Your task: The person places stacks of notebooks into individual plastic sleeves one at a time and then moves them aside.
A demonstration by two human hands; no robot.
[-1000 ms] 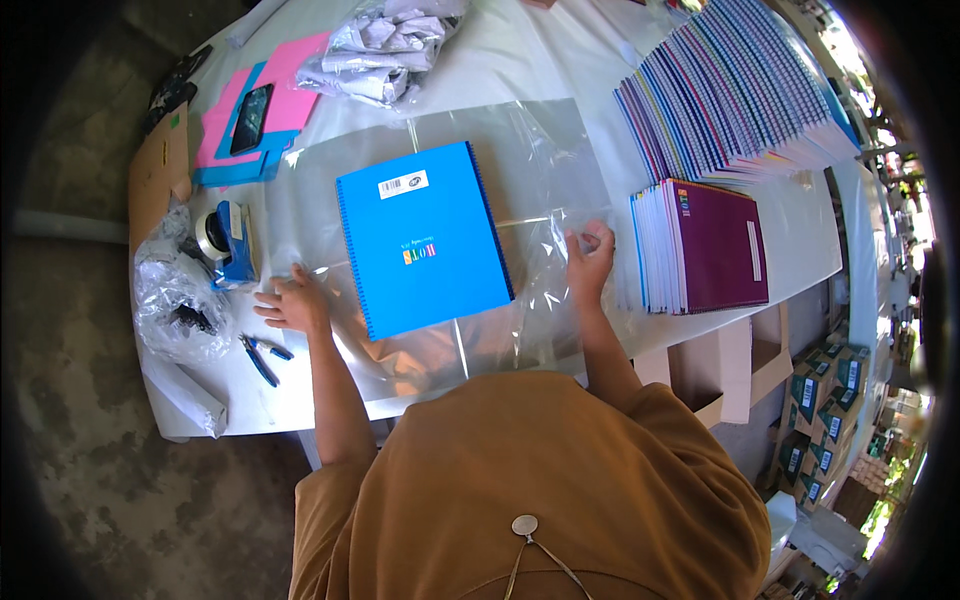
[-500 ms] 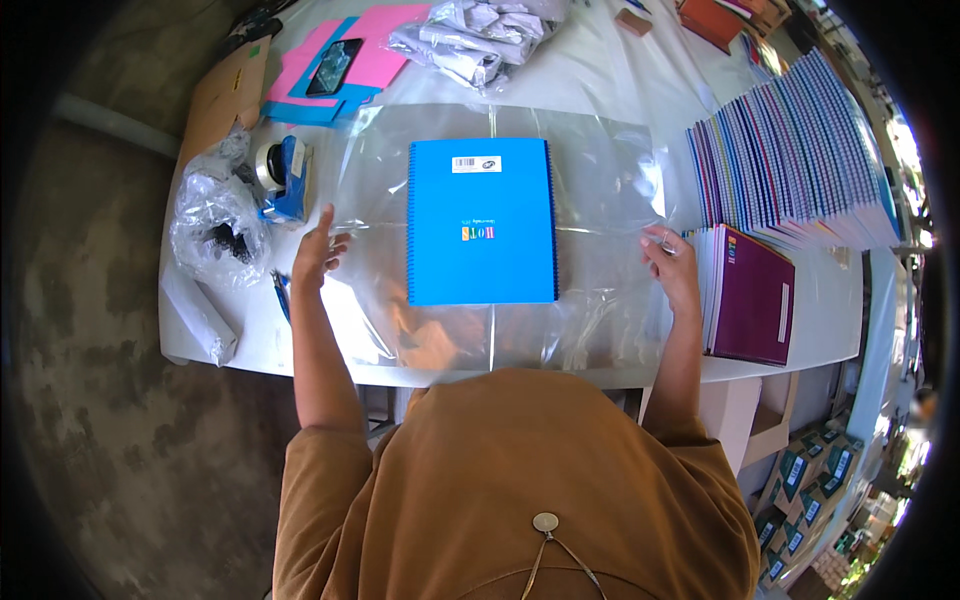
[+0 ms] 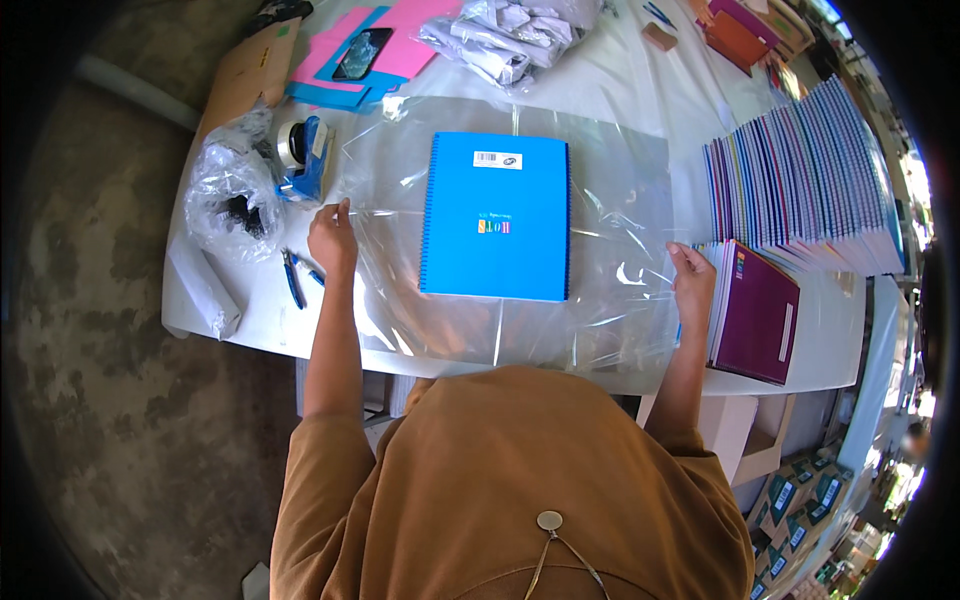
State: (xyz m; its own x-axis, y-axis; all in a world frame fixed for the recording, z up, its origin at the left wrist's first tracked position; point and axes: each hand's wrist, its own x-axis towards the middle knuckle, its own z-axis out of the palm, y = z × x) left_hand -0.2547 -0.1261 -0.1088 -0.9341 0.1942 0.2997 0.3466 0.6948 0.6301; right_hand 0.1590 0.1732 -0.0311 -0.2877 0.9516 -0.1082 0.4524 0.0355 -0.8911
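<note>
A blue spiral-bound notebook [image 3: 495, 260] lies flat in the middle of a large clear plastic sheet [image 3: 615, 200] on the table. My left hand [image 3: 333, 240] pinches the sheet's left edge, thumb and fingers together, beside a blue tape dispenser [image 3: 312, 160]. At the sheet's right edge my right hand [image 3: 693, 280] holds the plastic between thumb and fingertips. It is close to a small pile of notebooks topped by a purple one [image 3: 757, 315]. The notebook touches neither hand.
Blue-handled pliers [image 3: 292, 280], a crumpled plastic bag [image 3: 235, 195] and a white roll [image 3: 203, 290] lie at left. A phone [image 3: 363, 54] rests on pink and blue sheets. Crumpled wrapping [image 3: 505, 40] is at the back. Many spiral notebooks [image 3: 800, 180] stand stacked at right.
My hands have gone from loosely spread fingers to a pinch on the sheet's two side edges. The whole view has shifted slightly; the notebook stays on the sheet.
</note>
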